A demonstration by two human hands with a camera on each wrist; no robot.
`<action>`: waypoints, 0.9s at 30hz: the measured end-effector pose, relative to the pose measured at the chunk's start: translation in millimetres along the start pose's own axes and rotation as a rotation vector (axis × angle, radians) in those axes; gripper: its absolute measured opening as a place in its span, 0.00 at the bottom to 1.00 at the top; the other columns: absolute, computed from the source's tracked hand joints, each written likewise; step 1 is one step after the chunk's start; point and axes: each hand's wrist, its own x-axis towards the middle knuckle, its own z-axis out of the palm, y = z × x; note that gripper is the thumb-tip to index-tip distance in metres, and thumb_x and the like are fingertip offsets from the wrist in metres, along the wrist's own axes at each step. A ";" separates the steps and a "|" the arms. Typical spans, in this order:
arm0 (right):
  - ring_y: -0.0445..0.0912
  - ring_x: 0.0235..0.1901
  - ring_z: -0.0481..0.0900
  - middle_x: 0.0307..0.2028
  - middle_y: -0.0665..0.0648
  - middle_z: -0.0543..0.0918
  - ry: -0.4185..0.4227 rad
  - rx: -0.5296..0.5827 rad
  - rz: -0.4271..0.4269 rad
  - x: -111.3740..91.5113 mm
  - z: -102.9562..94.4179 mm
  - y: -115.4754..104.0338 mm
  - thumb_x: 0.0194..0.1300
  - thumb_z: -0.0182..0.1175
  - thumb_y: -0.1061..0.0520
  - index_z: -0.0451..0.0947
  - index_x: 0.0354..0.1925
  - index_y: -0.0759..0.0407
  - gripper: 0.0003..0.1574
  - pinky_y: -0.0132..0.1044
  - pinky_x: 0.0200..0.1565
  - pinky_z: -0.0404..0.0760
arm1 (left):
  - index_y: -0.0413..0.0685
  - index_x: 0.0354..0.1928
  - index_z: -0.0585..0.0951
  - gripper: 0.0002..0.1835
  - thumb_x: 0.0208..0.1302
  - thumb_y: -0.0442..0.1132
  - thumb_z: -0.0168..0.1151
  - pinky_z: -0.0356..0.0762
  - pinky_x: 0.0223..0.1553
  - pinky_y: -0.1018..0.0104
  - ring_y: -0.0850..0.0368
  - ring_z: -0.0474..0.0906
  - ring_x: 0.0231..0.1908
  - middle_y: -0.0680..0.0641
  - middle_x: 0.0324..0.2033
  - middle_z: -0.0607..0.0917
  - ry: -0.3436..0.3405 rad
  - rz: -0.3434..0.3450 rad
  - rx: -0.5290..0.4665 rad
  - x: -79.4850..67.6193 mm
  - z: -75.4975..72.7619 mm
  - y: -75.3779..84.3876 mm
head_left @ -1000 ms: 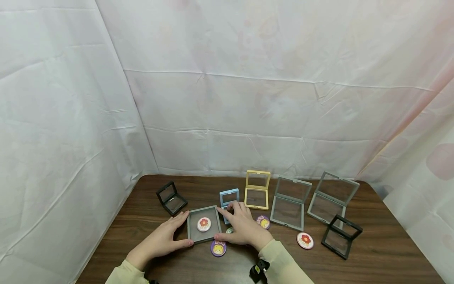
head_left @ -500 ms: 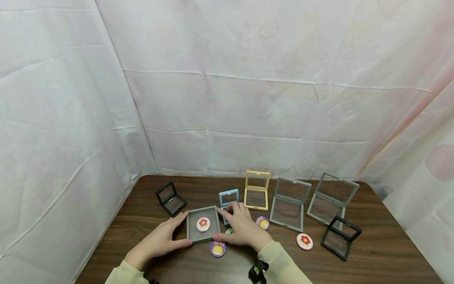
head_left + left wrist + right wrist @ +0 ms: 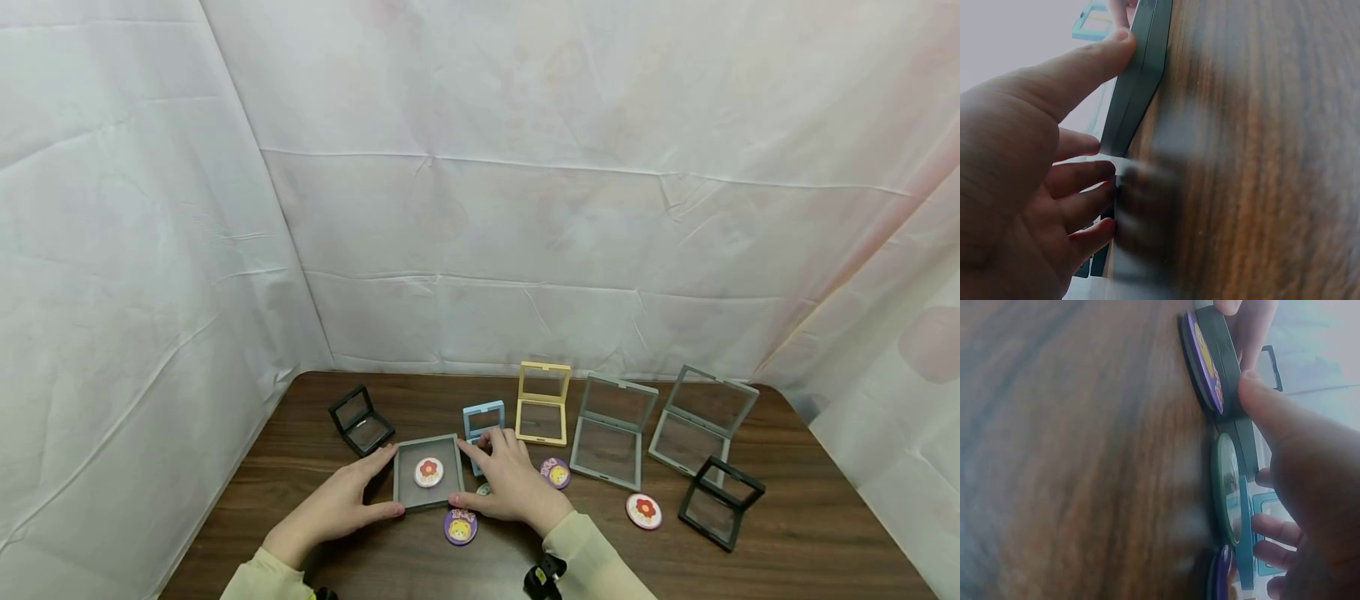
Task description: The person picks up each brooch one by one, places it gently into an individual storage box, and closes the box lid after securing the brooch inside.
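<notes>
A square grey display case (image 3: 405,498) with a clear window lies closed on the table, a white badge with a red flower (image 3: 429,472) showing inside it. My left hand (image 3: 341,504) holds its left side, thumb at the near corner and index finger at the far one. On the right side, my right hand (image 3: 510,483) grips it the same way. In the left wrist view, the left thumb presses the dark edge of the case (image 3: 1141,75), the other fingers spread. A purple bear badge (image 3: 461,527) lies just before the case; a green-rimmed badge (image 3: 1225,487) is partly under my right hand.
Open cases stand around: small black (image 3: 362,421), blue (image 3: 483,408), yellow (image 3: 543,403), two grey ones (image 3: 615,429) (image 3: 701,417) and black at right (image 3: 722,502). Another purple badge (image 3: 555,472) and a flower badge (image 3: 644,510) lie on the wooden table (image 3: 810,542). White cloth hangs behind.
Both hands stay on the display case, nearly still. The whole scene shifts very slightly in the head view.
</notes>
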 end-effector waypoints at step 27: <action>0.57 0.69 0.71 0.68 0.59 0.76 0.042 0.067 -0.017 -31.8 -15.4 6.2 0.77 0.67 0.34 0.75 0.77 0.52 0.41 0.63 0.65 0.73 | 0.36 0.81 0.69 0.50 0.68 0.60 0.77 0.72 0.69 0.34 0.32 0.74 0.73 0.33 0.75 0.75 -0.016 -0.050 -0.004 10.1 -6.5 7.1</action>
